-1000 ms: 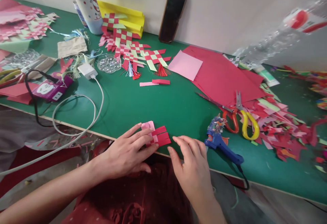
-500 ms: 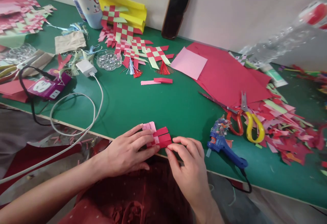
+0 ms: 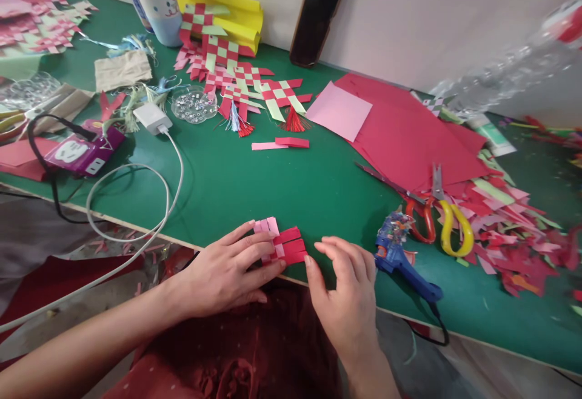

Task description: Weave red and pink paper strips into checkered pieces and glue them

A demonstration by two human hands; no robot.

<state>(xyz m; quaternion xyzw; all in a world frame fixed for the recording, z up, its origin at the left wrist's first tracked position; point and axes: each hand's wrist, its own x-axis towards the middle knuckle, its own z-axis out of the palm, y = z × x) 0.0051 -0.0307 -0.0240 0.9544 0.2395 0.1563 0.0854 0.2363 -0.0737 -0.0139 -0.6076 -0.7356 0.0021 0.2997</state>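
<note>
Near the table's front edge lies a small weave of pink and red paper strips (image 3: 291, 247). My left hand (image 3: 231, 262) rests palm down on it, fingers spread and fingertips pressing its left part, which they partly hide. Loose red strip ends point to the right. Just beyond them is my right hand (image 3: 343, 284), fingers curved and apart, with nothing visible between them. Its thumb tip is close to the lower red strip; whether they touch I cannot tell. Farther back, a loose pink strip (image 3: 264, 146) and a red strip (image 3: 295, 142) lie end over end.
To the right are a blue glue gun (image 3: 404, 265), scissors with yellow handles (image 3: 456, 229), red-handled scissors (image 3: 422, 220), red paper sheets (image 3: 409, 138) and paper scraps (image 3: 513, 235). Woven paper pieces (image 3: 222, 53) lie behind. A white cable (image 3: 175, 193) loops at left. A phone (image 3: 319, 14) leans against the wall.
My right hand has moved slightly to the right, away from the red strip ends, and its fingers have parted more. My left hand stays on the weave.
</note>
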